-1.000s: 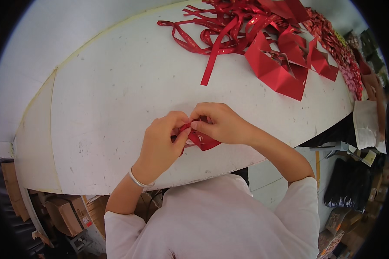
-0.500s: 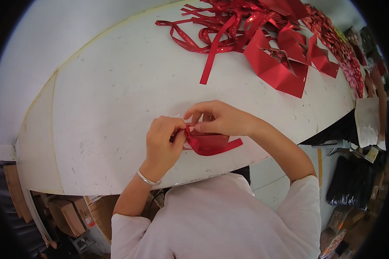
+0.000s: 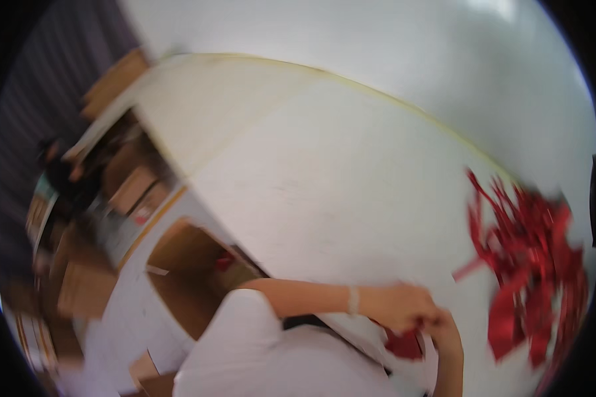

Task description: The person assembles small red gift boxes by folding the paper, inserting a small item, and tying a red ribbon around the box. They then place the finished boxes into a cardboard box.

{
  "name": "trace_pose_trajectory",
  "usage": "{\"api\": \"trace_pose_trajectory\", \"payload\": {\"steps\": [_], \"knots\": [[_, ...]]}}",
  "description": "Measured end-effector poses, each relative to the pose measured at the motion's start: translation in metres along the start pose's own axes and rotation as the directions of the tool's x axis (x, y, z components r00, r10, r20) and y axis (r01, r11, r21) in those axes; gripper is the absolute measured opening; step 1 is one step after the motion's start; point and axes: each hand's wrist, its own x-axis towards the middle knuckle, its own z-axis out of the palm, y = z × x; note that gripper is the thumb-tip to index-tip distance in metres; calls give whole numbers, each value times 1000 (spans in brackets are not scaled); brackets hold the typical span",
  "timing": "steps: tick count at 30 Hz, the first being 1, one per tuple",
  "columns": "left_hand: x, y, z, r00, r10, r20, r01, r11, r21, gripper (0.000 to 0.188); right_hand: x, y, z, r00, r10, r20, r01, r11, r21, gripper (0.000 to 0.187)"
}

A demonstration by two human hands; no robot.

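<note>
My left hand and my right hand meet close together above the table's near edge, at the lower right. Their fingers are closed around a red ribbon, though motion blurs the fingertips. Just below them shows a small red packet, partly covered by the hands. A pale bracelet circles my left wrist.
On the white table, a heap of red ribbons and folded red pieces lies to the right. An open cardboard box stands beside the table's near edge. More cartons and a dark-clothed person are at the left.
The view has swung left and blurred, so the ribbon heap and both hands appear further right and lower. The open cardboard box has come into view. My right hand's fingers have closed in against my left.
</note>
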Motion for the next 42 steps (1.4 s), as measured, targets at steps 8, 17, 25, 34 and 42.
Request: {"api": "trace_pose_trajectory", "payload": {"steps": [8, 17, 25, 34, 42], "knots": [[10, 19, 7, 946, 123, 301, -104, 991, -79, 13, -34, 29, -22, 999, 30, -11, -30, 999, 31, 18], [-4, -30, 54, 949, 308, -60, -303, 949, 87, 27, -32, 20, -22, 1000, -18, -12, 17, 996, -82, 10], [-30, -7, 15, 944, 234, -233, -222, 972, 78, 17, -26, -30, 17, 989, -95, -118, 24, 866, -499, 7], [-32, 0, -28, 980, 7, -199, 30, 983, 182, 23, 6, -47, 23, 986, -88, -142, 79, 995, -62, 9], [-19, 6, -17, 984, -115, -133, 138, 974, 178, 19, 4, -23, 54, 576, -816, 47, 144, 45, -988, 19]]}}
